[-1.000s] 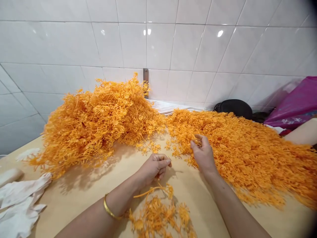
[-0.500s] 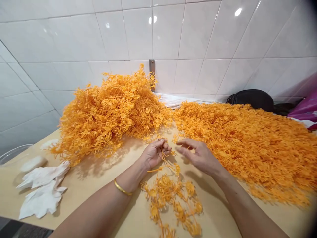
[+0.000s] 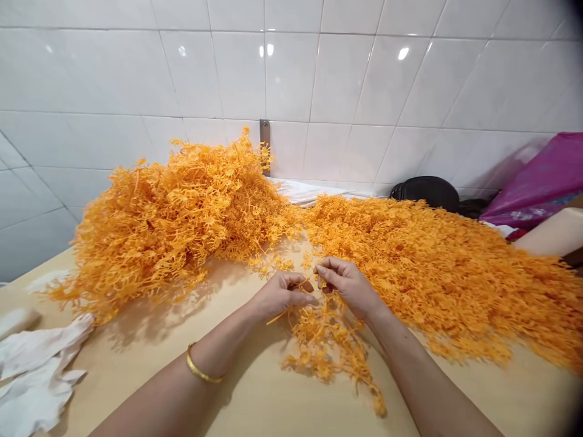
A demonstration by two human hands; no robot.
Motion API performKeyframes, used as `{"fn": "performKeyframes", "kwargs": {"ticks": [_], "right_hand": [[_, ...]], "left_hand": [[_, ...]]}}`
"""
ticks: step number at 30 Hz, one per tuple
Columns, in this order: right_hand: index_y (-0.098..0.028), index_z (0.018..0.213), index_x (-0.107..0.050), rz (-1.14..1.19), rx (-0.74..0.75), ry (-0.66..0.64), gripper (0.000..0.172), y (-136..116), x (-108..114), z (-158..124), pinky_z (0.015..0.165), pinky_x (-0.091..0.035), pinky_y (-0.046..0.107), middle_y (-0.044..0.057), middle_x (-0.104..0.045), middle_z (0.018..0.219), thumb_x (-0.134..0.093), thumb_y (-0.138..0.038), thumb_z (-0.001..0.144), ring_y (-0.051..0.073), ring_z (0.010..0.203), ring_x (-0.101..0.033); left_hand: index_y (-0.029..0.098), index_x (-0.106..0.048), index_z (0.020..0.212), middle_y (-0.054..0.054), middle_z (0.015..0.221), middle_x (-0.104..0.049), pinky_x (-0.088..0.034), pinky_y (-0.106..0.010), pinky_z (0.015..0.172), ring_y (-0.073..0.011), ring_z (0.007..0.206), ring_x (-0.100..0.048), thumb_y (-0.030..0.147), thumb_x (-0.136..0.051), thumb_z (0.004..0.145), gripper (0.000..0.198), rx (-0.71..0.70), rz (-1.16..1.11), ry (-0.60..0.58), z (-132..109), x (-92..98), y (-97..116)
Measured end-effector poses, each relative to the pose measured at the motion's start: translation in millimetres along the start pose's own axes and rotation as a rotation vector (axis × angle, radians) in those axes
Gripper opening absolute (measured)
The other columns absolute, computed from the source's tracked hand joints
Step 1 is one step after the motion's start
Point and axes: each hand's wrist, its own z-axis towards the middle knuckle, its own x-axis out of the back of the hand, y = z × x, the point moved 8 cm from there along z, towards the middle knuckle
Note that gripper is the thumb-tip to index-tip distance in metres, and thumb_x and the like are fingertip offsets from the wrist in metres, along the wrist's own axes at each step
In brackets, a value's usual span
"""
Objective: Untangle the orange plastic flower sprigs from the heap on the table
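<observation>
Tabletop [image 3: 255, 394], pale tan, runs back to a white tiled wall [image 3: 291, 73]. Two big heaps of orange plastic sprigs [image 3: 168, 224] take up most of the far side: one mounds up left of centre, and the other [image 3: 446, 279] spreads flat past the right edge of the view. Both heaps stand just beyond the person's hands, with only a narrow gap of tabletop between them. Crumpled white cloth [image 3: 36, 376] lies near the left edge, and a black bag [image 3: 426, 191] and a magenta plastic bag [image 3: 532, 182] sit further back on the right.

The left hand [image 3: 285, 294], with a gold bangle [image 3: 198, 367] on its wrist, and the right hand [image 3: 348, 288] meet at the centre. Their fingers [image 3: 330, 267] are pinched together on a loose clump of orange sprigs [image 3: 325, 343], which trails down onto the tabletop below them.
</observation>
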Motion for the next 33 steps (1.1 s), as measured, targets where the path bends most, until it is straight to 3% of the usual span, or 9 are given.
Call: {"fn": "performKeyframes", "kwargs": {"ticks": [4,9,13,18,21,27,29,33], "right_hand": [[-0.016,0.070,-0.053,0.074,-0.053,-0.023,0.025,6.9,0.7,0.3,0.048,-0.035,0.020,-0.004,-0.049,0.056,-0.055,-0.040,0.071,0.007,0.048,-0.045],[-0.015,0.075,-0.055,0.083,-0.089,-0.111,0.030,6.1,-2.2,-3.3,0.054,-0.036,0.022,-0.001,-0.052,0.065,-0.050,-0.045,0.074,0.008,0.055,-0.048],[-0.017,0.084,-0.056,-0.033,-0.105,-0.170,0.030,7.8,-4.9,-6.3,0.055,-0.034,0.022,-0.002,-0.051,0.068,-0.064,-0.037,0.064,0.009,0.060,-0.045],[-0.016,0.061,-0.048,-0.034,-0.021,-0.141,0.022,6.0,-8.9,-5.1,0.047,-0.025,0.021,-0.007,-0.036,0.054,-0.063,-0.031,0.065,0.006,0.049,-0.032],[-0.016,0.061,-0.046,0.051,-0.024,-0.125,0.023,6.7,-11.8,-4.5,0.048,-0.026,0.021,-0.006,-0.039,0.055,-0.059,-0.034,0.069,0.006,0.049,-0.033],[-0.017,0.063,-0.046,0.110,-0.025,-0.107,0.023,14.6,-16.9,-1.1,0.047,-0.027,0.021,-0.006,-0.039,0.054,-0.056,-0.037,0.071,0.007,0.048,-0.034],[-0.018,0.062,-0.046,0.045,0.025,-0.047,0.022,14.2,-14.8,0.7,0.049,-0.029,0.022,-0.005,-0.039,0.055,-0.054,-0.036,0.072,0.008,0.050,-0.036],[-0.018,0.058,-0.043,-0.175,0.157,0.249,0.024,4.0,-1.4,-1.8,0.050,-0.029,0.023,-0.004,-0.037,0.054,-0.047,-0.034,0.076,0.009,0.052,-0.035]], "left_hand": [[0.012,-0.051,0.053,0.004,0.049,-0.040,-0.024,-0.019,0.045,-0.0045,0.046,-0.034,0.030,-0.062,0.061,0.023,-0.083,0.072,0.072,-0.8,1.2,5.3],[0.013,-0.052,0.061,0.001,0.054,-0.047,-0.029,-0.019,0.048,-0.0064,0.049,-0.040,0.027,-0.057,0.066,0.016,-0.083,0.055,0.056,-0.6,-0.7,1.9],[0.014,-0.050,0.058,0.001,0.051,-0.049,-0.030,-0.019,0.047,-0.0066,0.047,-0.042,0.024,-0.058,0.065,0.014,-0.088,0.022,0.089,-0.2,2.4,1.5],[0.013,-0.052,0.056,0.005,0.043,-0.043,-0.024,-0.018,0.037,-0.0039,0.036,-0.035,0.024,-0.060,0.063,0.015,0.014,-0.057,0.094,-2.8,-0.8,-2.1],[0.013,-0.057,0.065,0.004,0.044,-0.047,-0.023,-0.018,0.034,-0.0042,0.033,-0.036,0.029,-0.064,0.060,0.018,0.094,-0.126,0.115,-5.6,-2.3,-5.0],[0.011,-0.054,0.052,0.004,0.040,-0.042,-0.023,-0.018,0.036,-0.0032,0.034,-0.034,0.032,-0.068,0.056,0.026,0.079,-0.166,0.117,-6.6,-4.6,-5.1],[0.011,-0.052,0.049,0.004,0.040,-0.041,-0.024,-0.018,0.038,-0.0034,0.036,-0.034,0.030,-0.068,0.056,0.026,0.066,-0.193,0.095,-5.4,-5.5,-6.6],[0.012,-0.052,0.052,0.004,0.041,-0.042,-0.024,-0.019,0.039,-0.0039,0.036,-0.033,0.028,-0.065,0.058,0.022,0.040,-0.177,0.075,1.4,-3.2,-6.3]]}}
